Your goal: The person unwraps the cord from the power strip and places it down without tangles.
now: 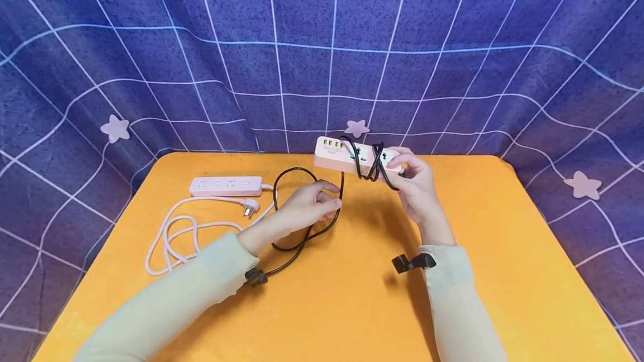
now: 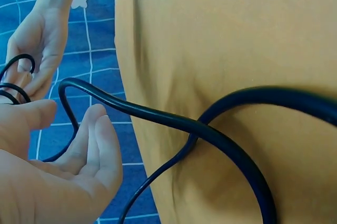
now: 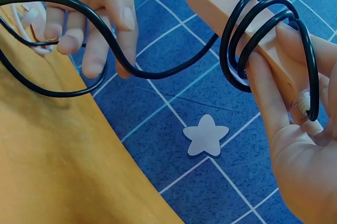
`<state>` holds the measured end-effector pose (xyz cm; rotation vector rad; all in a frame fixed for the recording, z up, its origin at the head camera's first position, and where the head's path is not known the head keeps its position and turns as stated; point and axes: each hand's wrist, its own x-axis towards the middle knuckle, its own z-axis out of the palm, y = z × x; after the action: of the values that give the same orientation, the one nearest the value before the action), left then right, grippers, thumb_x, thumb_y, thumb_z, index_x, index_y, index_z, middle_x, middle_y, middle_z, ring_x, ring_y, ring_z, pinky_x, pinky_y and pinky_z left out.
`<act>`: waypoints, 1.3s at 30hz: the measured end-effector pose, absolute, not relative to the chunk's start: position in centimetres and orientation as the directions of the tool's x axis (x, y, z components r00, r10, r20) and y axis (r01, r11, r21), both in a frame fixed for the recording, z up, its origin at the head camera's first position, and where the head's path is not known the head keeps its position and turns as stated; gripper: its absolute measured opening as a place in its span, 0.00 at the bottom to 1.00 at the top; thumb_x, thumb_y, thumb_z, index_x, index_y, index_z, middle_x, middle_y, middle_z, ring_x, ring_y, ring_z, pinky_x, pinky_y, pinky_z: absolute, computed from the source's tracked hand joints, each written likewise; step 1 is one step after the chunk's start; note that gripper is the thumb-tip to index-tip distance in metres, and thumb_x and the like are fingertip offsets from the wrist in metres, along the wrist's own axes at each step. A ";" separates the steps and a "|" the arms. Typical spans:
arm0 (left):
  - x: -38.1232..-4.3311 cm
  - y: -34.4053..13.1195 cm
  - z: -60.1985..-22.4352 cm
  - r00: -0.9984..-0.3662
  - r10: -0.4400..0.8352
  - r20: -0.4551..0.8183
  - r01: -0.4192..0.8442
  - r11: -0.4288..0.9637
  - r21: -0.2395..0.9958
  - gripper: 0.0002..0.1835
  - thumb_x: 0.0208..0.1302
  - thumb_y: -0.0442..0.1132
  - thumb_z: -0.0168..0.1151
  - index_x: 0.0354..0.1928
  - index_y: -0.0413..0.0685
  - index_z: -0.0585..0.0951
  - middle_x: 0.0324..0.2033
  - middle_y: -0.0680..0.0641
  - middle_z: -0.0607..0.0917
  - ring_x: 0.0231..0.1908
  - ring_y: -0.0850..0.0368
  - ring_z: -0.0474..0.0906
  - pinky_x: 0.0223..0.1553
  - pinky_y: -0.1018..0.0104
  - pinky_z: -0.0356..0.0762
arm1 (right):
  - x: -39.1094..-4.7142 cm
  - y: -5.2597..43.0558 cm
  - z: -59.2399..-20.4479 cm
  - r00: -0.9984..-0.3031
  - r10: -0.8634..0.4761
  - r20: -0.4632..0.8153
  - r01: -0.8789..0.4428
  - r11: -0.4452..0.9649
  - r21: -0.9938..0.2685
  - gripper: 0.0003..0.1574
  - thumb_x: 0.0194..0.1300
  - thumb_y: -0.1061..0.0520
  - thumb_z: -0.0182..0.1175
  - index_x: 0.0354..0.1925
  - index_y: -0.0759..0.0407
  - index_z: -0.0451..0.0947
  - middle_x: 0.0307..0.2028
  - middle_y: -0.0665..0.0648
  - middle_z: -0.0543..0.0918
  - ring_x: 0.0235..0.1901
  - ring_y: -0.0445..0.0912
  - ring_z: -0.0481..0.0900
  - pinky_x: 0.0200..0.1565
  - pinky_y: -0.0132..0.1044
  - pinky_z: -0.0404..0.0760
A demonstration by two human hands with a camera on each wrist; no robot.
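From the left, we see a pale star (image 1: 115,128) on the blue gridded cloth (image 1: 297,66) beyond the orange-topped table (image 1: 362,306). On the table lies a white cord (image 1: 211,198) in loose loops, and just behind it a flat white power strip (image 1: 225,186), the strip's pronged plug (image 1: 250,205) lying in front of it.

Next we come to the left hand (image 1: 304,207), reaching from a pale green sleeve (image 1: 186,289). Its fingers are relaxed, thumb and fingertips apart; a black cord (image 2: 158,116) runs close by them, and we cannot tell whether they touch it. Part of that cord curves in loops over the table around this hand.

Farther right, we find the USB power strip (image 1: 339,156) held up off the table near its far edge, four ports at its left end and the black cord wound several times about its right half. The right hand (image 1: 418,189) grips it by the right end, thumb and fingers closed around strip and windings. A black band (image 1: 425,261) sits at the right cuff (image 1: 445,261).
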<state>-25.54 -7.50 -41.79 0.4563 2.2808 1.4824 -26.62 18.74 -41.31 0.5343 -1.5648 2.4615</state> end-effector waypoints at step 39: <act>-27.3 -8.5 -42.1 -0.892 0.414 -0.182 -0.141 0.129 0.982 0.25 0.78 0.31 0.61 0.72 0.39 0.70 0.57 0.30 0.85 0.50 0.46 0.88 0.53 0.60 0.87 | -26.3 19.0 -41.1 -0.906 -0.124 0.406 -0.301 -0.484 -0.821 0.30 0.57 0.87 0.53 0.33 0.57 0.86 0.55 0.58 0.77 0.50 0.48 0.80 0.39 0.33 0.89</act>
<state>-27.28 -8.46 -42.13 0.2635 2.0015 1.8132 -26.31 19.03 -41.06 0.6406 -1.5349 2.5392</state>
